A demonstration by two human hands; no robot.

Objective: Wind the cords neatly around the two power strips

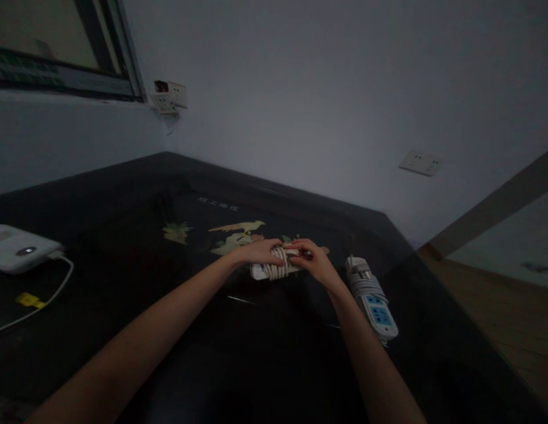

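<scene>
A white power strip point(259, 271) lies in front of me on the dark table, its white cord point(278, 266) wound round its middle in several turns. My left hand point(260, 252) is closed on the wound strip from its left side, thumb against the coils. From the right, my right hand point(312, 257) pinches at the strip's far end, close to the cord; what exactly sits between its fingertips is too small to make out. A second power strip point(379, 317) with blue sockets, wrapped in grey cord, rests to the right of my right forearm.
On the left stands a white device point(20, 248) with a white cable point(64, 280) and a yellow tag point(30, 301). The black glossy table point(189, 353) carries a bird and flower print and ends at the right. Wall sockets point(420, 162) sit behind it.
</scene>
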